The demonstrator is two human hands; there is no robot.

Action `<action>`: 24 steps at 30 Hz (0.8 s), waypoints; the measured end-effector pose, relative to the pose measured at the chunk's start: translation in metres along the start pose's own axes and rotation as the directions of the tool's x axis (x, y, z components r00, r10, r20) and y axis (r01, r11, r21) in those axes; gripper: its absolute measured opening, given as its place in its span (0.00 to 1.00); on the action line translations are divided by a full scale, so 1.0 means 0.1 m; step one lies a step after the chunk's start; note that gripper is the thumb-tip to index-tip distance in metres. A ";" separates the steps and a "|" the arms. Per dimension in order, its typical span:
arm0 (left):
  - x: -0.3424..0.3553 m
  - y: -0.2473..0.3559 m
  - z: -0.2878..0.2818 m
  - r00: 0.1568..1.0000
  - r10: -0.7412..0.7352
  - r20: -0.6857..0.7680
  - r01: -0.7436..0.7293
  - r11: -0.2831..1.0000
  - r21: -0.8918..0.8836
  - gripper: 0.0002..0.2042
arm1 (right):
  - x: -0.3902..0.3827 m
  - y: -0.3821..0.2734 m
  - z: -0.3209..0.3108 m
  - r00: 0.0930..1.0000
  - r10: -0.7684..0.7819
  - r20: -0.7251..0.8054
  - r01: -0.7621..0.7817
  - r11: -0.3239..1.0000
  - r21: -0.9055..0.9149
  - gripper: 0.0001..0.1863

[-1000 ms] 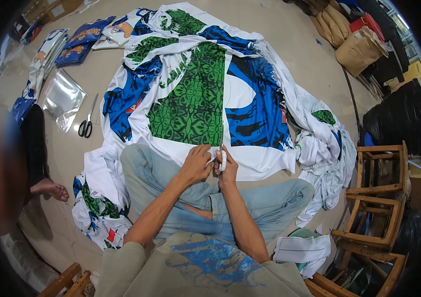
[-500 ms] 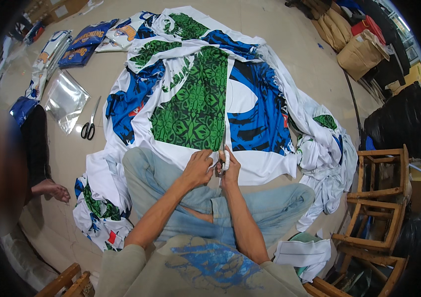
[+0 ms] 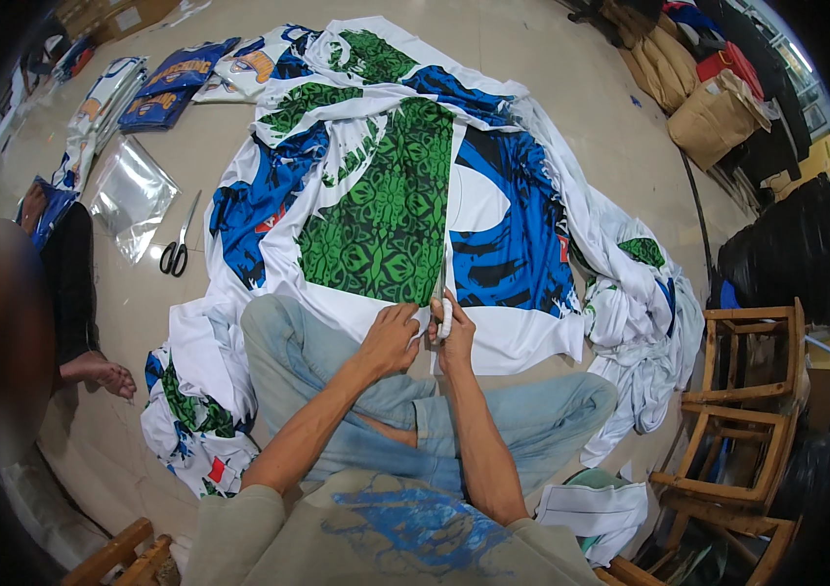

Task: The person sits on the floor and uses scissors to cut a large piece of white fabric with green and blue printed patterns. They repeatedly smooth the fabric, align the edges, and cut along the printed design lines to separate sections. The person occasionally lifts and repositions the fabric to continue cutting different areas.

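A large white fabric printed in green and blue [image 3: 376, 210] lies spread before my crossed legs. My right hand [image 3: 453, 337] grips scissors with a white-wrapped handle [image 3: 446, 317], their blades along the border between the green and blue prints. My left hand [image 3: 392, 337] pinches the fabric's lower edge just left of the scissors; its fingertips are partly hidden. Black-handled scissors [image 3: 174, 256] lie on the floor to the left, beside clear plastic bags [image 3: 136, 200].
Bunched fabric [image 3: 190, 430] lies beside each leg. A co-worker [image 3: 73, 293] sits at the left. Folded packaged garments [image 3: 166, 93] lie at the back left. Wooden stools [image 3: 737, 400], a black bag [image 3: 786, 254] and a paper sack [image 3: 713, 122] stand along the right.
Both my hands and the fabric sit somewhat lower in the picture than a second ago, still at the same seam. The co-worker's hand now shows by the blue packages at the left.
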State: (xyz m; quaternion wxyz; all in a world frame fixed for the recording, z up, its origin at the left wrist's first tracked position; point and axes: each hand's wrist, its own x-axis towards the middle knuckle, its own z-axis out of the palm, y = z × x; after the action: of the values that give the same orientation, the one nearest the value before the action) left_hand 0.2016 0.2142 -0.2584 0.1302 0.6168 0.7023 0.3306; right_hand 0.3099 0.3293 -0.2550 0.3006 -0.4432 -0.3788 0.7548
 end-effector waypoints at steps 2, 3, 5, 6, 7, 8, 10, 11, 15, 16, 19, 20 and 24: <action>0.01 0.00 0.00 1.000 -0.001 0.020 0.001 1.000 0.011 0.12 | 0.03 -0.07 0.01 1.000 0.023 -0.008 -0.022 0.999 0.043 0.31; 0.00 0.01 0.01 1.000 0.001 0.018 -0.002 1.000 0.016 0.12 | 0.05 -0.08 0.02 1.000 0.014 -0.011 -0.014 0.999 0.030 0.31; 0.01 0.02 0.01 1.000 0.016 0.014 -0.016 0.999 0.029 0.12 | 0.14 -0.08 0.04 1.000 -0.012 -0.019 0.012 1.000 0.008 0.31; 0.02 0.02 0.01 1.000 0.017 0.017 -0.018 0.999 0.029 0.12 | 0.17 -0.09 0.04 1.000 -0.018 -0.011 0.018 1.000 0.004 0.31; 0.02 0.02 0.01 1.000 0.015 0.020 -0.016 0.999 0.027 0.13 | 0.20 -0.08 0.05 1.000 -0.020 -0.002 0.020 1.000 -0.001 0.31; 0.02 0.01 0.02 1.000 0.014 0.024 -0.014 1.000 0.026 0.13 | 0.23 -0.08 0.05 1.000 -0.023 0.006 0.023 1.000 -0.007 0.31; 0.02 0.00 0.02 0.999 0.006 0.036 -0.007 0.999 0.034 0.13 | 0.25 -0.07 0.05 0.999 -0.035 0.023 0.035 0.999 -0.028 0.31; 0.02 0.00 0.02 0.999 0.001 0.042 -0.003 0.999 0.037 0.13 | 0.25 -0.06 0.05 0.999 -0.039 0.031 0.040 0.998 -0.039 0.31; 0.03 0.01 0.02 0.999 0.003 0.033 -0.004 0.999 0.036 0.13 | 0.26 -0.04 0.05 0.999 -0.038 0.029 0.040 0.998 -0.047 0.30; 0.03 0.02 0.01 1.000 0.001 0.031 -0.002 0.999 0.032 0.13 | 0.26 -0.07 0.06 1.000 -0.024 0.016 0.024 0.999 -0.039 0.31; 0.04 0.02 -0.01 1.000 0.011 0.028 -0.012 0.999 0.038 0.13 | 0.29 -0.16 0.10 1.000 0.003 -0.016 -0.004 1.000 -0.019 0.32; 0.04 0.02 -0.01 0.999 0.017 0.027 -0.018 0.999 0.041 0.13 | 0.32 -0.19 0.12 1.000 0.000 -0.023 0.000 1.000 -0.016 0.32; 0.05 0.05 -0.06 0.999 -0.010 0.051 0.008 1.000 0.026 0.13 | 0.43 -0.24 0.15 1.000 -0.006 -0.006 0.006 1.000 -0.012 0.31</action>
State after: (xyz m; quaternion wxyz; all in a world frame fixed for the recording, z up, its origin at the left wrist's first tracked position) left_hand 0.2012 0.2173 -0.2496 0.1417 0.6235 0.7057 0.3052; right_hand 0.2806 0.3716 -0.2488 0.3015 -0.4461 -0.3837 0.7503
